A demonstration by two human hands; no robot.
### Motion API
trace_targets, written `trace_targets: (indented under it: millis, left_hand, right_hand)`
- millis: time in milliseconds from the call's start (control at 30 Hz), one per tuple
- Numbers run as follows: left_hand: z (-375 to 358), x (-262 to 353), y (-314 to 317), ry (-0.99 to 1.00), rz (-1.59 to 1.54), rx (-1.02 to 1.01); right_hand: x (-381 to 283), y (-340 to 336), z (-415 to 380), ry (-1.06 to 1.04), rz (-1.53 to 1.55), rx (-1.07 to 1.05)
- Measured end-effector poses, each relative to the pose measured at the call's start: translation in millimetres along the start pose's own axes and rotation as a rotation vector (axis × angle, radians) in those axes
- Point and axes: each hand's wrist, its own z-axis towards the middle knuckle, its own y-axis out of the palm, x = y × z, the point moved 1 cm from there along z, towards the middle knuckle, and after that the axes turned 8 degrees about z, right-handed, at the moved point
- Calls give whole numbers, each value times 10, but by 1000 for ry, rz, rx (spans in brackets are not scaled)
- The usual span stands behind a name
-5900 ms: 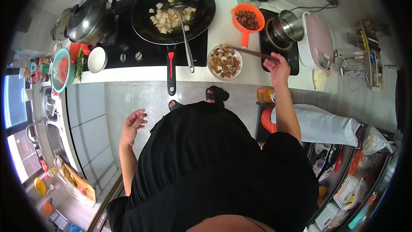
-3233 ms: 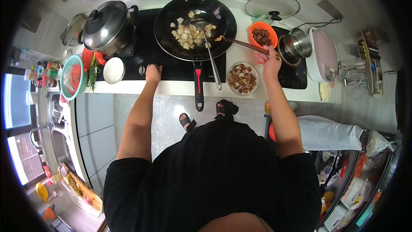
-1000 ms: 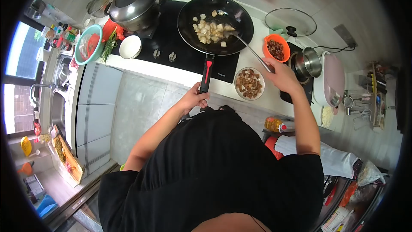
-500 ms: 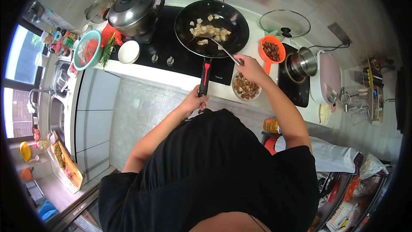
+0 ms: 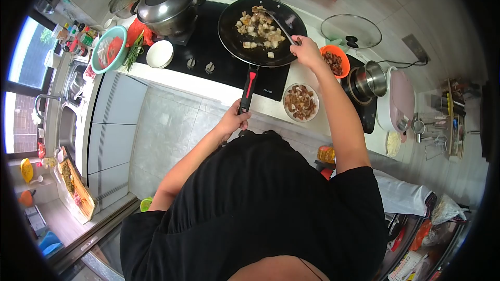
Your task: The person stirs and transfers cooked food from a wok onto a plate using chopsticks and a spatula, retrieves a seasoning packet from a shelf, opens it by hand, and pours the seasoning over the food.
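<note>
My left hand is wrapped round the black and red handle of a dark wok on the cooktop. My right hand grips the metal handle of a cooking spatula, whose head lies among the food near the wok's far side. Pale, browned food pieces are spread over the wok's middle and far side. Just below my right hand stands a bowl of brown chopped pieces. An orange container of dark reddish pieces sits beside my right wrist, partly hidden by it.
A lidded steel pot stands left of the wok, with a white bowl and a teal basin nearby. At right are a glass lid, a small steel pot and a pink-white appliance.
My right hand has moved up and slightly right, and the spatula head has gone to the wok's far side. The food is spread more widely. My left hand keeps its hold.
</note>
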Motion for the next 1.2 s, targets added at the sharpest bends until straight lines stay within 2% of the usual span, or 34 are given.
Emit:
trace_targets:
  millis: [100,400,533,567,667,700,833,967,1067,1100,1200]
  left_hand:
    - [12,-22,-8,2,3,12]
    - [-7,19,1,-1,3,22]
    - [-21,34,-10,3,8,14]
    - [-25,37,-14,1,13,16]
    - [-25,36,-30,1,23,19]
    - [-21,22,-41,5,25,19]
    - [-31,32,-68,8,19,16]
    - [-54,73,-49,-11,41,28]
    - [-76,105,-49,-17,48,22]
    - [-77,107,-48,-20,48,23]
    - [-63,95,-58,-8,29,27]
  right_hand:
    - [40,10,126,-20,-17,39]
    - [140,162,91,24,348,-179]
    - [3,45,-138,52,170,-248]
    - [120,20,-85,8,69,-241]
    - [157,-138,-245,-9,21,-188]
    - [91,-260,-319,64,-9,-278]
    - [36,-615,-498,92,89,-334]
    - [170,-677,-430,71,231,-227]
    - [261,-524,-289,15,11,-181]
    - [546,-393,-104,-111,-101,-95]
    - [580,-183,-175,-109,-313,-19]
